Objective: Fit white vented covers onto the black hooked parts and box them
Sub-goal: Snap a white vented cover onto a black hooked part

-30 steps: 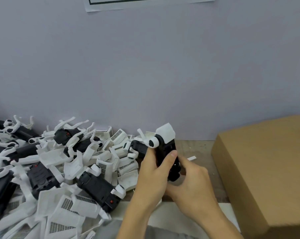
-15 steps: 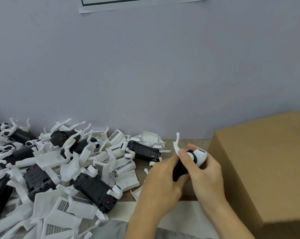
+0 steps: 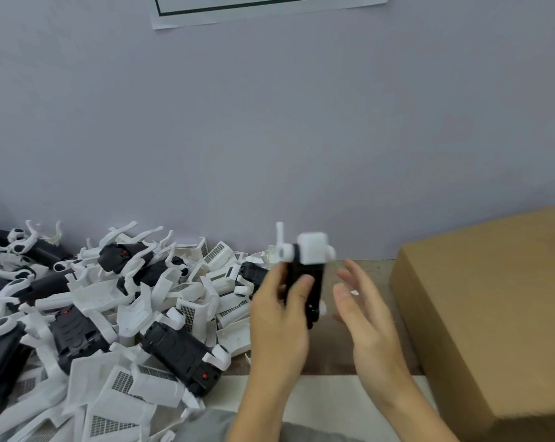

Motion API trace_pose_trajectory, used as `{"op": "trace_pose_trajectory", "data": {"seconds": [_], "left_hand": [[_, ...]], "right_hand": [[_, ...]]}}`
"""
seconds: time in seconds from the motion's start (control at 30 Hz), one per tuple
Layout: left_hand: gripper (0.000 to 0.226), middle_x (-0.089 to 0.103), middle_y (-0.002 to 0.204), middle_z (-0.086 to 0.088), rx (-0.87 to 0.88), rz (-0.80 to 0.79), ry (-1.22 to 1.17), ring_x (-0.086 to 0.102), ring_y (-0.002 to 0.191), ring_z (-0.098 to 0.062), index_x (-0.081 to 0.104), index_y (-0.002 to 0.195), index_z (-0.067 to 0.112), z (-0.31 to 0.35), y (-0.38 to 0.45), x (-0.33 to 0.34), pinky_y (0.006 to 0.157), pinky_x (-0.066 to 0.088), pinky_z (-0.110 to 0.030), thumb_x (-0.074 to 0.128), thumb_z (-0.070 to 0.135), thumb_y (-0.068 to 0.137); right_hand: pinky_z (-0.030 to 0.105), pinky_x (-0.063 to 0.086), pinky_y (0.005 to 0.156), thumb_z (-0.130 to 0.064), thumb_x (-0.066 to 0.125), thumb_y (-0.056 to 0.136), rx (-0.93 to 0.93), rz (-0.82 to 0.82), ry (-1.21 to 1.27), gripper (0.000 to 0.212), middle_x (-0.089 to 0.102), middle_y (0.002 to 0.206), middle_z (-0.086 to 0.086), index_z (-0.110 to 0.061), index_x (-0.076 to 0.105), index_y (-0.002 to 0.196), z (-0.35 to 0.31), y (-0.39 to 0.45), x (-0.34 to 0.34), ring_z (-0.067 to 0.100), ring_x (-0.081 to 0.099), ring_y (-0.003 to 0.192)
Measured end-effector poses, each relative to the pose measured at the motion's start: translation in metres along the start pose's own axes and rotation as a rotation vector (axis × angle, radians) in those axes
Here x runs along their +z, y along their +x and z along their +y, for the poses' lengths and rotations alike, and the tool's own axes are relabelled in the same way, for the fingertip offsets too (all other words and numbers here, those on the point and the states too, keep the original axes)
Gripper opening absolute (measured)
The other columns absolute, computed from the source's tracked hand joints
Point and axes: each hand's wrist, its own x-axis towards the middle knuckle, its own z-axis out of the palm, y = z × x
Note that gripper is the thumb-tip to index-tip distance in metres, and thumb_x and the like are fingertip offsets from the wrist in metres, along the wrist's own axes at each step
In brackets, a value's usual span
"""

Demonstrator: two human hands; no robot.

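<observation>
We hold one black hooked part [image 3: 305, 282] upright in our left hand [image 3: 279, 317], fingers and thumb wrapped round its lower body, with a white cap-like piece and white hooks showing at its top end; motion blur keeps us from telling whether a vented cover is fully seated on it. Our right hand [image 3: 365, 311] hangs just beside it, fingers straight and spread, gripping nothing, apart from the part by a narrow gap. The part's long axis runs near vertical, top toward the wall [image 3: 270, 138], so its flank faces our free palm. The cardboard box [image 3: 493, 314] sits to the right, beyond the right hand, and its top face looks closed from here; we cannot see an opening. The pile of loose white vented covers [image 3: 123, 387] and further black parts lies to the left, on the far side of the left hand. So we judge the part sits between both hands, nearer the left by contact, and any trip to the box passes across the right hand's side, while a fresh cover means reaching left.
</observation>
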Motion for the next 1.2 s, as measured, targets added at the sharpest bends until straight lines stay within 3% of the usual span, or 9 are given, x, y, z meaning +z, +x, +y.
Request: {"op": "trace_pose_trajectory", "data": {"seconds": [0.1,0.17,0.37,0.53,0.63,0.83,1.0,1.1,1.2], "left_hand": [[0.034,0.074,0.078,0.001,-0.348,0.278,-0.380,0.068,0.072,-0.017,0.072,0.091,0.018,0.003,0.008,-0.008,0.059,0.055,-0.025,0.046,0.033,0.106],[0.045,0.070,0.075,-0.005,-0.506,0.272,-0.743,0.066,0.062,-0.016,0.075,0.081,0.016,0.009,0.009,-0.014,0.064,0.054,-0.032,0.048,0.046,0.101],[0.023,0.059,0.070,-0.002,-0.479,0.146,-0.949,0.056,0.059,-0.014,0.072,0.084,0.018,0.009,0.008,-0.017,0.063,0.047,-0.030,0.073,0.039,0.076],[0.048,0.074,0.078,-0.011,-0.453,0.025,-0.872,0.074,0.068,-0.027,0.080,0.077,0.010,0.002,0.008,-0.019,0.057,0.059,-0.037,0.056,0.051,0.086],[0.053,0.074,0.101,-0.016,-0.425,0.043,-0.765,0.073,0.083,-0.028,0.070,0.111,0.004,-0.001,0.010,-0.016,0.079,0.060,-0.047,0.058,0.046,0.081],[0.042,0.072,0.115,-0.018,-0.436,-0.049,-0.623,0.068,0.096,-0.032,0.072,0.111,0.009,0.002,0.002,-0.008,0.095,0.051,-0.059,0.065,0.037,0.081],[0.017,0.075,0.109,-0.003,-0.353,-0.145,-0.404,0.073,0.100,-0.017,0.074,0.105,0.027,-0.002,-0.003,-0.004,0.080,0.057,-0.035,0.059,0.022,0.096],[0.018,0.075,0.108,-0.008,-0.365,-0.116,-0.428,0.073,0.097,-0.020,0.075,0.099,0.025,-0.002,-0.001,-0.006,0.080,0.056,-0.039,0.058,0.020,0.095],[0.020,0.075,0.108,-0.012,-0.381,-0.111,-0.481,0.071,0.092,-0.025,0.075,0.097,0.020,-0.001,-0.001,-0.007,0.082,0.053,-0.047,0.064,0.027,0.082]], "right_hand": [[0.032,0.048,0.100,-0.044,0.049,0.097,0.065,0.079,-0.073,0.030,0.064,0.124,-0.017,-0.041,0.059,0.126,0.003,0.004,-0.003,-0.003,0.059,0.115],[0.030,0.050,0.090,-0.029,0.047,0.103,0.124,0.086,-0.096,0.024,0.069,0.111,-0.013,-0.036,0.064,0.119,0.004,0.006,-0.004,0.002,0.065,0.104],[0.030,0.047,0.069,-0.032,0.058,0.098,0.232,-0.154,0.010,0.017,0.073,0.084,-0.001,-0.032,0.075,0.097,-0.002,0.002,-0.001,0.016,0.068,0.078],[0.032,0.050,0.071,-0.040,0.059,0.085,0.274,-0.401,0.075,0.028,0.072,0.093,0.013,-0.027,0.071,0.107,-0.007,-0.004,0.001,0.024,0.068,0.082],[0.033,0.052,0.071,-0.039,0.061,0.086,0.257,-0.394,0.089,0.028,0.072,0.091,0.013,-0.025,0.070,0.109,-0.007,-0.004,0.003,0.025,0.068,0.079],[0.047,0.057,0.086,-0.026,0.057,0.100,0.233,-0.307,0.021,0.015,0.075,0.095,0.008,-0.028,0.071,0.104,-0.005,-0.002,0.006,0.021,0.070,0.084],[0.048,0.057,0.091,-0.017,0.049,0.103,0.291,-0.299,0.037,0.030,0.075,0.099,0.004,-0.037,0.064,0.121,-0.001,-0.004,0.008,0.023,0.072,0.090],[0.039,0.049,0.073,-0.012,0.047,0.102,0.330,-0.338,0.075,0.035,0.066,0.086,0.010,-0.036,0.061,0.123,-0.002,-0.004,0.009,0.024,0.059,0.074],[0.041,0.049,0.077,-0.009,0.046,0.101,0.324,-0.343,0.077,0.042,0.066,0.090,0.008,-0.046,0.064,0.114,-0.003,-0.004,0.010,0.024,0.059,0.082]]}}
